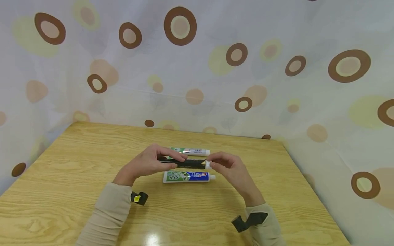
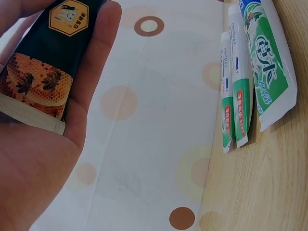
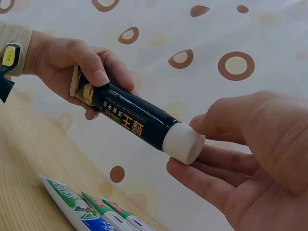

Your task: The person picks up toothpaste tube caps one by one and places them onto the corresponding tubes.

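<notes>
A black toothpaste tube (image 3: 132, 114) with gold lettering is held up over the table. Around its flat crimped end, my left hand (image 1: 144, 161) grips it with thumb and fingers. At the other end, the thumb and fingers of my right hand (image 1: 231, 169) pinch the white cap (image 3: 183, 143). The cap sits on the tube's neck. Bees on honeycomb are printed near the tube's flat end (image 2: 36, 86). Lower in the head view, a green and blue toothpaste tube (image 1: 186, 176) lies on the table, its cap end pointing right.
Two slim white and green tubes, one nearer (image 2: 243, 91) and one farther (image 2: 226, 96), lie side by side beyond the green and blue tube. The wood-grain table (image 1: 92, 153) ends at a patterned cloth (image 1: 197, 112) behind and at the sides.
</notes>
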The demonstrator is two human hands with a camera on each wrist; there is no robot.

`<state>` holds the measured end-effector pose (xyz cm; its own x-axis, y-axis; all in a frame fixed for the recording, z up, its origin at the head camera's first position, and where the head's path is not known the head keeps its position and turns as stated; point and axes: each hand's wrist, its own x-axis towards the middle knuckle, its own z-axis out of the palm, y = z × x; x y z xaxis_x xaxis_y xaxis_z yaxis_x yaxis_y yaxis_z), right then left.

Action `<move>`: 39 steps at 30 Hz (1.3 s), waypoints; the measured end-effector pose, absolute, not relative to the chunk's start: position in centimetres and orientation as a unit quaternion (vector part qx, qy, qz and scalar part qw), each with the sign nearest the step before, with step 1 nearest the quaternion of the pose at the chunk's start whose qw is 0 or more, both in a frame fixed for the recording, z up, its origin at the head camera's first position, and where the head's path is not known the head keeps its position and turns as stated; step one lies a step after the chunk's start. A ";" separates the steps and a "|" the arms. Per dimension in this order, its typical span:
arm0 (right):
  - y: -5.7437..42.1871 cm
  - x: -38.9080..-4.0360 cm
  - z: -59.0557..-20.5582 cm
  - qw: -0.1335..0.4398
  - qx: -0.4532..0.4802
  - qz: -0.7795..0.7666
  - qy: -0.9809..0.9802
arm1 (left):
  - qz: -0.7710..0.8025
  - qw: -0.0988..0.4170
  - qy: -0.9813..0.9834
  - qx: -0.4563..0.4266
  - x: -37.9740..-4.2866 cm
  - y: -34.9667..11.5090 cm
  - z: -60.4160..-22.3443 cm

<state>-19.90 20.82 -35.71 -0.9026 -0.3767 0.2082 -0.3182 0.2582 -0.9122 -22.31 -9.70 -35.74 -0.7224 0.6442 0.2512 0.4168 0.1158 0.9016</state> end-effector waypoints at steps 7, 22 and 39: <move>20.8 -19.9 -35.7 0.031 -0.224 -0.566 0.793 | 0.562 0.104 0.739 0.358 -22.4 -9.8 -35.7; 20.8 -19.8 -35.6 0.041 -0.222 -0.574 0.787 | 0.565 0.099 0.733 0.365 -22.4 -9.8 -35.8; 20.9 -20.0 -35.7 0.083 -0.231 -0.614 0.751 | 0.565 0.098 0.736 0.360 -22.6 -9.9 -35.9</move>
